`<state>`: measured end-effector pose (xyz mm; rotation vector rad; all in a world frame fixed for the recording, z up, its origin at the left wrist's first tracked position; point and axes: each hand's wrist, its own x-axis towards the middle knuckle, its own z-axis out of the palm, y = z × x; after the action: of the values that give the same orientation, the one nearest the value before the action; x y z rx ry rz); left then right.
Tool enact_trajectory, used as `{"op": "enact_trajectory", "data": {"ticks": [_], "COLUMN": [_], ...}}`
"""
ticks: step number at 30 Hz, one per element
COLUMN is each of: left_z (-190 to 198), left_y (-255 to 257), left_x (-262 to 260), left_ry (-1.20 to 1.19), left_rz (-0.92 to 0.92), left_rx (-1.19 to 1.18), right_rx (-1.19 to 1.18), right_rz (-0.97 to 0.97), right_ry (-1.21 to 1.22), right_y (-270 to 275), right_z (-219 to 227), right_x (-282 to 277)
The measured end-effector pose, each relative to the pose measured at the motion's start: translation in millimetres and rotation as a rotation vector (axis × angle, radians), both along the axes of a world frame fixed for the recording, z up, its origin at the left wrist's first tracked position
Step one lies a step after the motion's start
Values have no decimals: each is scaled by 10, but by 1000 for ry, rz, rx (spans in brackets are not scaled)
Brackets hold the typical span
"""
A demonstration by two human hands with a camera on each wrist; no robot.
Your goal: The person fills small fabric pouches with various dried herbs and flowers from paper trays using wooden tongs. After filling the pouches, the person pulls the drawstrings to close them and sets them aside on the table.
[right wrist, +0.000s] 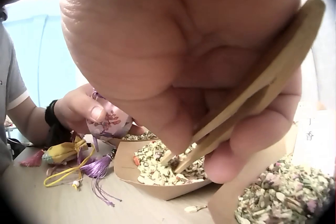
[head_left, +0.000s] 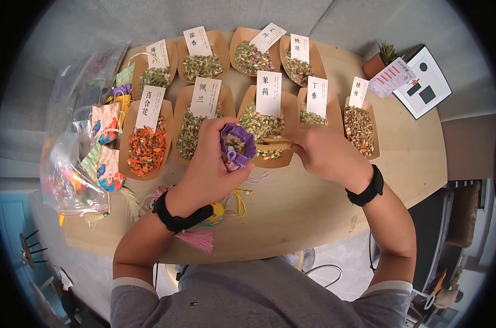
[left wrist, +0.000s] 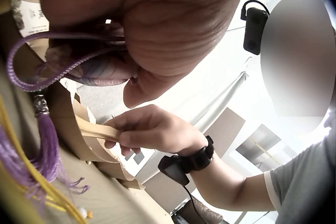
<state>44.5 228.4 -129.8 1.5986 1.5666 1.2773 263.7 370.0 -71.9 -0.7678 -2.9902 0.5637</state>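
Observation:
My left hand (head_left: 215, 158) grips a small purple-rimmed pouch (head_left: 238, 143), its mouth facing up with dried bits inside. In the right wrist view the pouch (right wrist: 110, 121) shows a pale printed body, and a purple tassel (right wrist: 98, 167) lies near it. My right hand (head_left: 330, 153) pinches wooden tongs (right wrist: 252, 92), whose tips reach into pale dried flowers (right wrist: 157, 169) in a paper tray (head_left: 275, 162) just right of the pouch. The left wrist view shows the right hand (left wrist: 152, 129) around the tongs (left wrist: 97, 129) as well.
Several paper trays of dried herbs with white labels stand in two rows; one holds orange petals (head_left: 146, 150). Left are a clear plastic bag (head_left: 73, 158) and printed pouches (head_left: 110, 169). A yellow pouch (right wrist: 63, 153) lies near the left wrist. A potted plant (head_left: 376, 65) and framed board (head_left: 424, 82) stand back right.

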Motion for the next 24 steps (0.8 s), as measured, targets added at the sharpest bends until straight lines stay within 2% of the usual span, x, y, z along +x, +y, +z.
{"op": "enact_trajectory", "data": {"ticks": [4, 6, 12, 19, 24], "left_z": [6, 4, 25, -18, -29], "left_y": [-3, -6, -5, -11, 0], "left_x": [-4, -4, 4, -7, -13], "left_ry": [11, 10, 3, -27, -35], "left_rz": [0, -1, -10, -21, -21], "left_rx": [-5, -18, -10, -29, -18], "right_rx": [128, 215, 289, 257, 238], "right_rz": [27, 84, 70, 37, -37], "right_ry": [-38, 38, 44, 39, 13], "right_y": [-80, -103, -183, -105, -23], "right_z": [-16, -49, -36, -21, 159], "right_x": [-28, -33, -44, 35, 90]}}
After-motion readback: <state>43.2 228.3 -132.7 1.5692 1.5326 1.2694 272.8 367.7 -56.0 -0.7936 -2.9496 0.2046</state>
